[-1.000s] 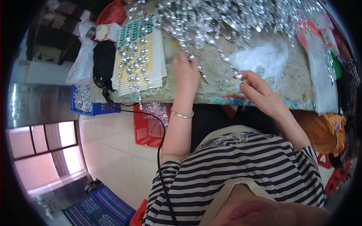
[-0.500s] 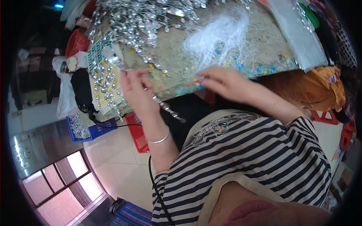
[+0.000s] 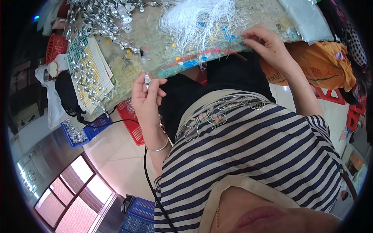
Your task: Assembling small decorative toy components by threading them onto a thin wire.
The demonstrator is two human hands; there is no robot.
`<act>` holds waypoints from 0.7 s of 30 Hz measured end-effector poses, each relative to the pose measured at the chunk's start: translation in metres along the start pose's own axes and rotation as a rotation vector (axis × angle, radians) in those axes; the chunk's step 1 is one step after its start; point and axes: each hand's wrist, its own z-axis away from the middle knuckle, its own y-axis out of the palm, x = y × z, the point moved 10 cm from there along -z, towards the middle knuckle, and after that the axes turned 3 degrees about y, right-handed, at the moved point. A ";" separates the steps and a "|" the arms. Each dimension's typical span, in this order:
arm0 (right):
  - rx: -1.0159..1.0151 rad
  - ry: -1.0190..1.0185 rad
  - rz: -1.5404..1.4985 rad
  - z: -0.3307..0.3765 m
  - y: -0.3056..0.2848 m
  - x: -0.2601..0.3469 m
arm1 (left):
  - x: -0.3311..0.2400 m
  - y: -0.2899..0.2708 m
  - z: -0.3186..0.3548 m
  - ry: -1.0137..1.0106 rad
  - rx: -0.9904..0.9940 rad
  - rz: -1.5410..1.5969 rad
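My left hand (image 3: 147, 101), at the table's near edge, is closed around a small shiny silver ornament (image 3: 147, 80) that shows between thumb and fingers. More silver glints beside my wrist, mostly hidden. Farther right, my right hand (image 3: 271, 48) hangs over the table edge with thumb and forefinger pinched together; what they hold is too small to make out. Near those fingertips lie blue scraps (image 3: 230, 38) and a bundle of white threads (image 3: 194, 23). A blurred red strip (image 3: 211, 51) runs along the edge between my hands.
Silver leaf-like strands (image 3: 105, 21) heap at the far left of the table. Beaded strands (image 3: 87, 73) lie over yellow-striped cards. Clear plastic sheets (image 3: 305, 19) rest at right, above an orange bag (image 3: 311, 62). Red basket (image 3: 56, 47) and blue tray (image 3: 87, 134) stand left.
My left hand has drawn back from the beaded strands toward me, and the silver strand dangling below it is mostly out of sight. My right hand has moved right and away along the edge.
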 end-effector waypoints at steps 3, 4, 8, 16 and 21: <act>0.022 -0.334 0.238 0.007 0.018 0.028 | 0.013 0.016 0.011 -0.090 0.078 -0.014; 0.024 -0.361 0.257 0.008 0.025 0.032 | 0.014 0.021 0.015 -0.093 0.091 -0.048; 0.001 -0.439 0.384 0.008 0.040 0.042 | 0.018 0.036 0.019 -0.064 0.202 -0.048; 0.096 -0.399 0.196 0.000 0.033 0.040 | 0.015 0.033 0.020 -0.061 0.158 -0.028; 0.205 -0.087 -0.218 -0.016 0.026 0.034 | -0.003 0.045 0.009 -0.053 0.190 0.015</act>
